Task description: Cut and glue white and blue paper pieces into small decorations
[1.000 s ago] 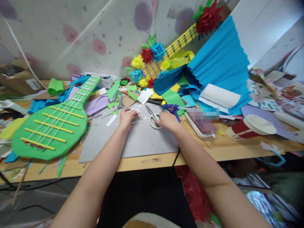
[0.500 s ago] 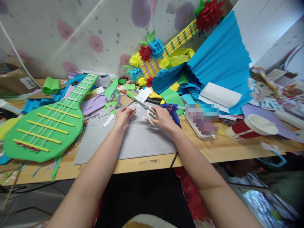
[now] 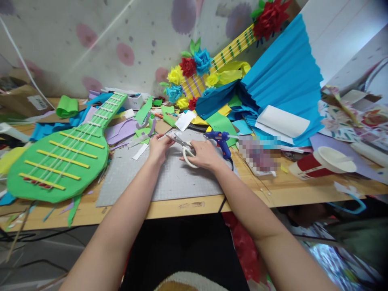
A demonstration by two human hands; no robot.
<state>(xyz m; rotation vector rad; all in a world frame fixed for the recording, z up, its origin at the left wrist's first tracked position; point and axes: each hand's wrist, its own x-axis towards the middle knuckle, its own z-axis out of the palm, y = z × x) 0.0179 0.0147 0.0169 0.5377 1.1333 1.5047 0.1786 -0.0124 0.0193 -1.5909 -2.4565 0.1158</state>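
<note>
Over the grey cutting mat [image 3: 182, 184], my right hand [image 3: 205, 153] grips a pair of scissors [image 3: 189, 158] by its white handles. The blades point left, and their tips are at the fingers of my left hand [image 3: 159, 148]. That hand is closed in a pinch; what sits between its fingertips is too small to make out. A white paper strip [image 3: 140, 152] lies on the mat, left of my left hand. Just behind my right hand rests a blue glue gun [image 3: 220, 141].
A green paper lute [image 3: 60, 161] lies at the left. Behind the mat are paper scraps [image 3: 121, 131], a yellow guitar with paper flowers [image 3: 194, 85] and pleated blue paper [image 3: 285, 81]. A red and white cup [image 3: 321, 163] stands right, past a partly blurred tray [image 3: 259, 155].
The scissors have turned, and their blade tips have come down to my left fingertips. My right hand has moved slightly down. The view has shifted a little.
</note>
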